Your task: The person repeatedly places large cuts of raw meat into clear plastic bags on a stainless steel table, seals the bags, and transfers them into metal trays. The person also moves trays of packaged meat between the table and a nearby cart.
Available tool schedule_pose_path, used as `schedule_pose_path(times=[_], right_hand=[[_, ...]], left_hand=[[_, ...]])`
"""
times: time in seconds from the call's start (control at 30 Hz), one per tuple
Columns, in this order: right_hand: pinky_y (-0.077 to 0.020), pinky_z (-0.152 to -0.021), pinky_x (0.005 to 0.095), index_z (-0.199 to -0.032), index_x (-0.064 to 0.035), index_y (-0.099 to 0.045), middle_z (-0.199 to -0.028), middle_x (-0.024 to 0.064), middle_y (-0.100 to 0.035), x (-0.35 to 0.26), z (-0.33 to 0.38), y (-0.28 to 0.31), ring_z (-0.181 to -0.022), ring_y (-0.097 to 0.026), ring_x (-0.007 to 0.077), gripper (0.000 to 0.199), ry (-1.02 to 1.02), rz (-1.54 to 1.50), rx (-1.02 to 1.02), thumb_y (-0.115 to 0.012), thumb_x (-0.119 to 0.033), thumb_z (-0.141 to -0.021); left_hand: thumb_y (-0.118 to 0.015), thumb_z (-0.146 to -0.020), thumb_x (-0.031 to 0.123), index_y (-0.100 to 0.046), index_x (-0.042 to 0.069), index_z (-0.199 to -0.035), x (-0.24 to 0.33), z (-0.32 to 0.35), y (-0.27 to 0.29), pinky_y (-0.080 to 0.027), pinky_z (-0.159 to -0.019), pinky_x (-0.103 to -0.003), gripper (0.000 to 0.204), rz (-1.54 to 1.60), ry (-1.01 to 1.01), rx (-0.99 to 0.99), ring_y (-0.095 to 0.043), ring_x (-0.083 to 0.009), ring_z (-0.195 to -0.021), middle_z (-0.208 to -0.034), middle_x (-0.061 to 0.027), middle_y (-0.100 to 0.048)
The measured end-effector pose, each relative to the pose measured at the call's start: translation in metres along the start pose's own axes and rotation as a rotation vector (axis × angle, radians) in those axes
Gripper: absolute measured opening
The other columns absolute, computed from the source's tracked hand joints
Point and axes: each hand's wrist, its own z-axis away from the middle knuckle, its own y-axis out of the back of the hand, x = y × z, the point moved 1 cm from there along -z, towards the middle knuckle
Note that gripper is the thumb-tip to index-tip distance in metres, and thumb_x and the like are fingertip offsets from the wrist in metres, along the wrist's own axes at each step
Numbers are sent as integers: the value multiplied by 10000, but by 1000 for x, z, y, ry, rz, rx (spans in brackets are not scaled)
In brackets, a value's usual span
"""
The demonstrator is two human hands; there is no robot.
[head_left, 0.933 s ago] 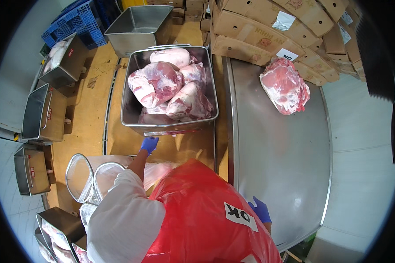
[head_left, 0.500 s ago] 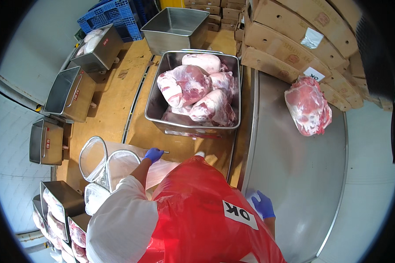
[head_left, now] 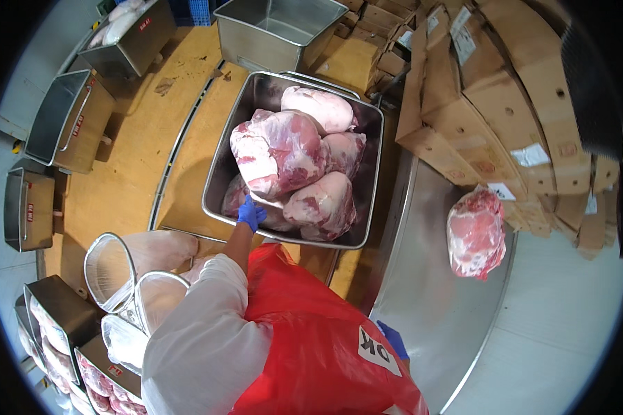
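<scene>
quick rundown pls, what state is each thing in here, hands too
middle steel tub, open, loaded with raw meat
left hand, over that tub's near rim, grip unclear
right hand, partly hidden by the red apron, grip unclear
far steel tub, open, no meat visible inside
lone meat piece, resting on the steel table
clear sheeting, held open by metal hoops
cardboard boxes, stacked

Free room over the steel table (head_left: 422,311) (obstacle: far-end meat cut (head_left: 476,234)).
</scene>
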Motion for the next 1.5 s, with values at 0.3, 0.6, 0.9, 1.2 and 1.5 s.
schedule_pose_path(times=[0.3,0.6,0.9,1.2,1.5], right_hand=[[-523,-947,402,-1335,-28,-589,-1228,240,-651,-132,-73,34,-1138,-638,372,547,26,238,-156,-684,-365,-914],[-403,-1084,372,-1394,37,-511,-1390,185,-569,-329,-358,-11,-1273,-549,261,534,468,-31,-73,-629,-282,-982],[-366,-1140,409,-1488,-75,-424,-1488,98,-483,-396,-546,-84,-1343,-470,268,636,-101,-1063,-443,-428,-517,-1030],[-384,-1133,444,-1452,-120,-480,-1450,80,-524,-424,-545,-86,-1321,-490,296,688,-189,-1229,-594,-475,-602,-960],[-486,-980,391,-1358,-98,-502,-1255,54,-581,-465,-468,-84,-1153,-576,222,505,160,-863,-494,-597,-388,-955]], left_hand=[[-428,-931,723,-470,45,-1385,14,-30,-32,-551,-878,-448,817,300,135,-41,-632,-332,-1038,-1242,-221,-583],[-842,-774,374,-369,-61,-1435,90,-3,-62,-392,-1086,-446,922,-518,-903,434,-469,-378,-1296,-1348,-277,-503],[-880,-715,427,-311,-56,-1436,107,-20,-65,-476,-1005,-436,1038,-402,-561,304,-566,-339,-1209,-1314,-260,-544],[-829,-808,325,-328,-34,-1433,102,-27,-63,-448,-1029,-396,877,-244,-589,219,-516,-257,-1237,-1332,-168,-529],[-578,-967,427,-640,-62,-1164,157,-34,-13,-501,-916,-398,530,-686,-506,541,-655,-383,-1054,-1103,-266,-674]])
